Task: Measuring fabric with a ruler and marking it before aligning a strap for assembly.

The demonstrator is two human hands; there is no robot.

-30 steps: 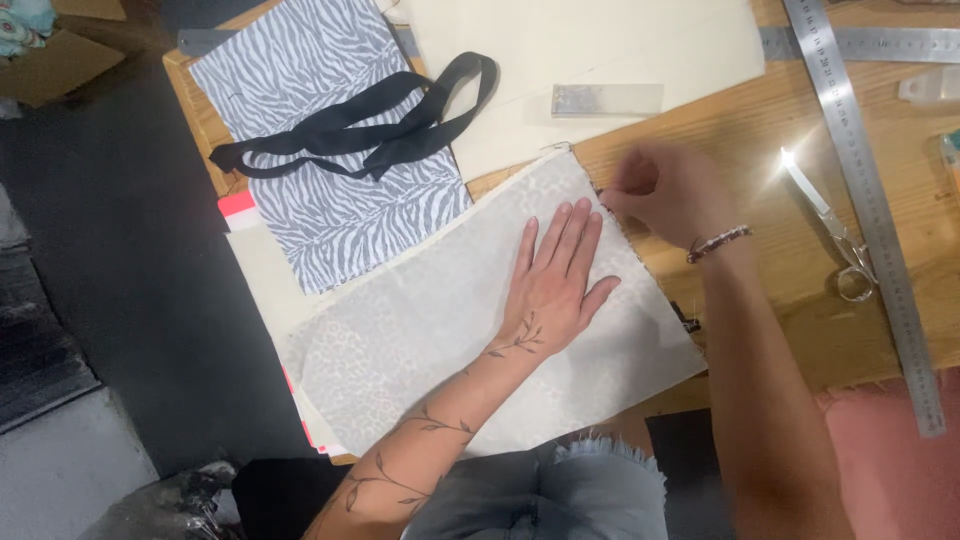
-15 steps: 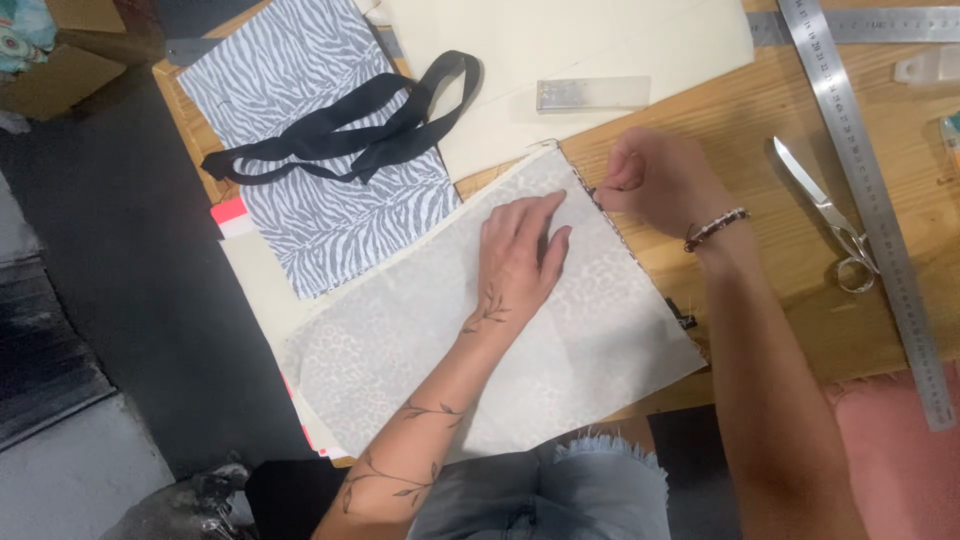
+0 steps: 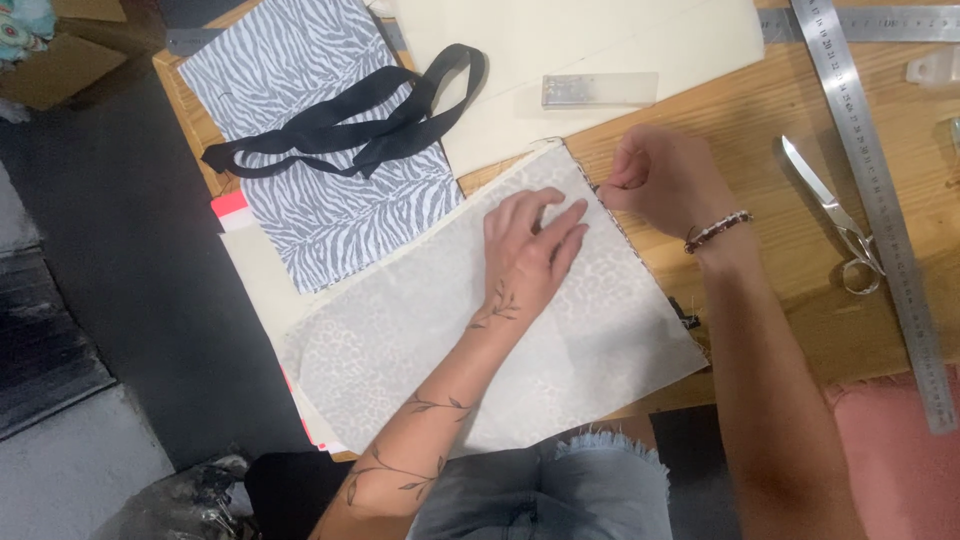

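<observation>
— Since a second ago the left hand (image 3: 530, 250) has slid left, fingers drawn closer, flat on the pale cloth (image 3: 480, 330).
— What's left of it?
— Zebra cloth (image 3: 310, 150) under a black strap (image 3: 350, 125), far left.
— And the right hand (image 3: 665, 180)?
— Fingertips pinched shut on the pale cloth's right edge. Scissors (image 3: 830, 215) and a ruler (image 3: 880, 200) lie right, on the table (image 3: 760, 120).

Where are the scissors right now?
In the head view the scissors lie on the wooden table at the right, between the right hand and the long metal ruler.
</observation>
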